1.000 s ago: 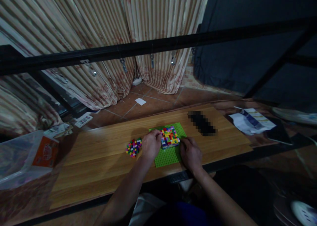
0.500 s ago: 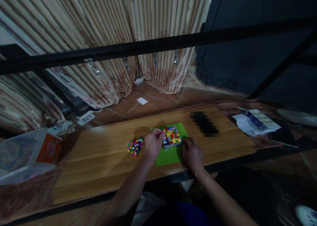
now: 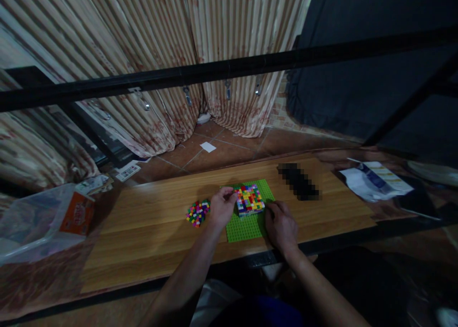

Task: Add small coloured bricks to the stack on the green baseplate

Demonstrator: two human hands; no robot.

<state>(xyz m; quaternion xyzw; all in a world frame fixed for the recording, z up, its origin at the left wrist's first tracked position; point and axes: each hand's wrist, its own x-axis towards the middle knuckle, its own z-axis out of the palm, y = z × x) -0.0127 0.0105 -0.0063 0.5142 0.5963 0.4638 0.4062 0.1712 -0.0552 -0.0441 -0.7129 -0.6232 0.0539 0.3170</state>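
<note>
- Nearest: dark blue clothing (image 3: 268,312) at bottom edge, 2 bare forearms reaching fwd over the table (image 3: 153,226), wood-look top.
- R hand (image 3: 281,226): at R side of the baseplate, fingers curled, tips close to the block's R near corner; can't tell if it grips anything.
- L hand (image 3: 222,206): thumb & fingers bent twd each other at the block's L side; can't tell if there's a small brick btwn them.
- Green baseplate (image 3: 245,229): flat on table, btwn the 2 hands.
- Multicol. brick block (image 3: 250,199): on the baseplate, twd its far half, btwn both hands' fingertips.
- Loose brick pile (image 3: 198,213): on table, just L of L hand, mixed colours.
- Black item (image 3: 299,180): pixelated, on table, far R of baseplate.
- Clear plastic tub (image 3: 36,217) w/ orange panel (image 3: 78,212): beyond table's L end.
- White sheet (image 3: 208,147): on tiled floor past the table.
- Dark rail (image 3: 214,70) w/ metal clips, crossing in front of striped curtains (image 3: 153,36).
</note>
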